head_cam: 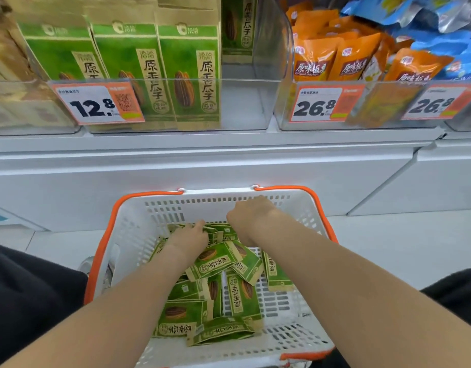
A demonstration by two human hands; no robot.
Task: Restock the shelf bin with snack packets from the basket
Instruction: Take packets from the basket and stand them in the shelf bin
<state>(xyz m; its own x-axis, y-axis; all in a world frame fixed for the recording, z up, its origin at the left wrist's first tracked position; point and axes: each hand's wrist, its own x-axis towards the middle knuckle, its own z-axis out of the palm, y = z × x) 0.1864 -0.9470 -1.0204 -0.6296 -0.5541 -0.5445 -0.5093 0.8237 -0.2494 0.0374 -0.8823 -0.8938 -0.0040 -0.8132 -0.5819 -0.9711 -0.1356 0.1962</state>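
Where left hand (189, 239) and right hand (249, 219) are sunk among green paper snack packets (215, 258) in a white slotted plastic basket (295, 208), grips cannot be told.

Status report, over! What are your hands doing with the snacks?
Left hand on green packets in basket; right hand beside, fingers hidden. Shelf bin part empty. Nothing blocking.

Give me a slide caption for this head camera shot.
The left hand and right hand down among green snack packets in the white basket, below the part-filled clear shelf bin.
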